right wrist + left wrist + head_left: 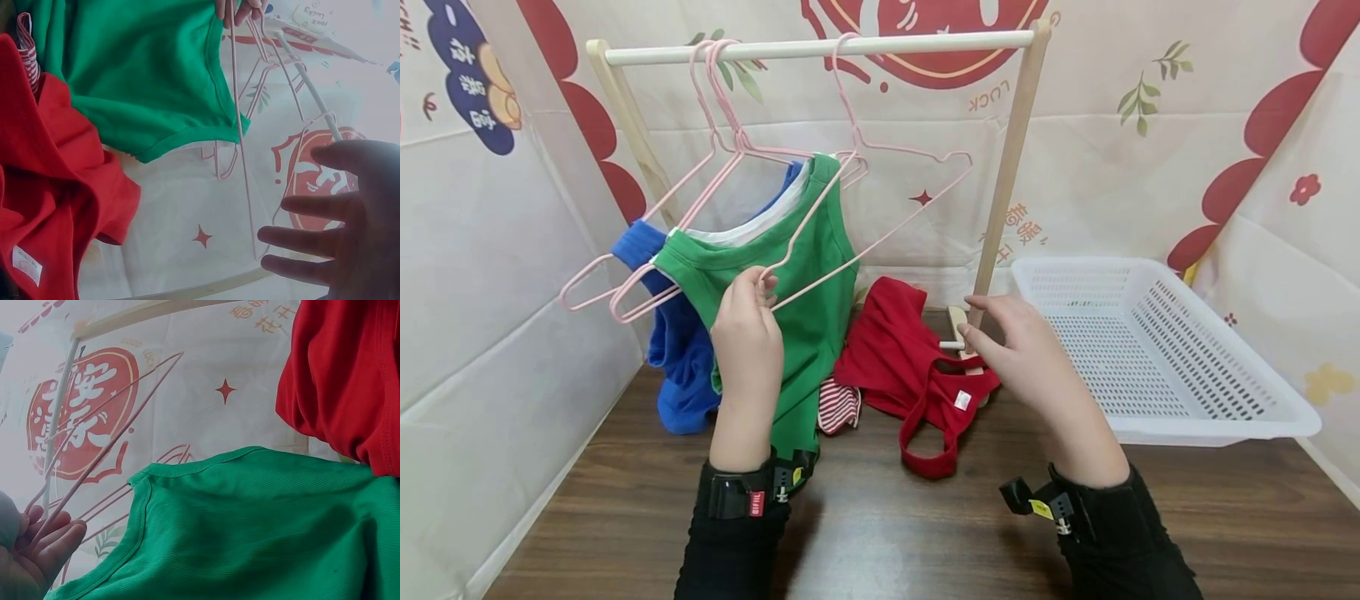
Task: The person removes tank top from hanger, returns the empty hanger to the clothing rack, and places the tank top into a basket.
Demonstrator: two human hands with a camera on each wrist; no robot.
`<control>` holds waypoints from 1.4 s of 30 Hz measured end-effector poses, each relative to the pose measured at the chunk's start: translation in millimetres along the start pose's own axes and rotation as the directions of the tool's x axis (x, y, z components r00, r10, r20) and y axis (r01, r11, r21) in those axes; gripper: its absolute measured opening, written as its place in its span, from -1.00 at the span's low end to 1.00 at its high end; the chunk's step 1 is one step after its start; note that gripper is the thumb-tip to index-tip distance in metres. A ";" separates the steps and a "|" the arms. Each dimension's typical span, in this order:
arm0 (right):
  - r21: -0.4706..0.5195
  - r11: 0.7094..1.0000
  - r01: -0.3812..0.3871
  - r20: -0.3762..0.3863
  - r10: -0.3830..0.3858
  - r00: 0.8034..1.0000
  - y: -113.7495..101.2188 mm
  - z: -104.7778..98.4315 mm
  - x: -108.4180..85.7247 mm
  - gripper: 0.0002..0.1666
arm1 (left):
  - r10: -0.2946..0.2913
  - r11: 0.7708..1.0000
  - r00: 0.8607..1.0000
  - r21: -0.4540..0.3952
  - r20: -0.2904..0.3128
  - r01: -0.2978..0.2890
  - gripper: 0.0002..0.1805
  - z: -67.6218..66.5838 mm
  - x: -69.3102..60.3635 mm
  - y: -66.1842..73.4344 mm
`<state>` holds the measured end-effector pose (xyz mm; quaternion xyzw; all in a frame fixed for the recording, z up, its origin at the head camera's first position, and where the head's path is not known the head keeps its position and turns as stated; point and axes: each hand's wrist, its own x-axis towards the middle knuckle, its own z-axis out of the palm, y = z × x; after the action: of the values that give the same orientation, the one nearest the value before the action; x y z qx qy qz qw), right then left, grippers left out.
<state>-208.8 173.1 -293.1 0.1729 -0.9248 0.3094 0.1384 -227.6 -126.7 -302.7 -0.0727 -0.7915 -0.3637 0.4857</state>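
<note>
In the head view a bare pink hanger [910,218] hooks over the rack's rail [820,47], and my left hand [747,367] pinches its left end. Behind it a green tank top [790,275] hangs on another pink hanger, with a blue garment [681,358] further back. My right hand [1026,350] is held near the rack's right post, fingers apart and holding nothing. The right wrist view shows its fingers spread [306,240] beside the bare hanger's other end. A red garment [910,358] lies on the table between the hands.
A white perforated basket [1120,367] stands at the right, its near rim level with the red garment. Striped red-and-white fabric [838,405] lies between the green top and the red garment. The rack's right post [1009,175] rises behind my right hand.
</note>
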 end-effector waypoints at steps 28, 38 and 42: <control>-0.201 0.978 0.058 0.198 -0.017 0.980 -0.4 10.6 -1.3 -0.14 | 0.111 0.992 0.994 0.066 0.021 -0.112 -0.47 -11.1 2.9 2.6; -0.213 0.976 0.056 0.206 -0.011 0.978 0.8 12.9 -1.6 -0.11 | 0.245 0.966 0.970 0.083 -0.009 -0.243 -0.40 -12.8 2.9 5.8; -0.202 0.978 0.049 0.211 -0.005 0.977 0.7 13.3 -1.8 -0.11 | 0.324 0.935 0.944 0.131 0.065 -0.330 -0.30 -12.7 3.3 9.1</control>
<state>-209.4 165.7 -304.4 0.2019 -0.9588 0.1899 0.0617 -216.0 -129.1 -292.1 -0.1768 -0.8021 -0.2195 0.5265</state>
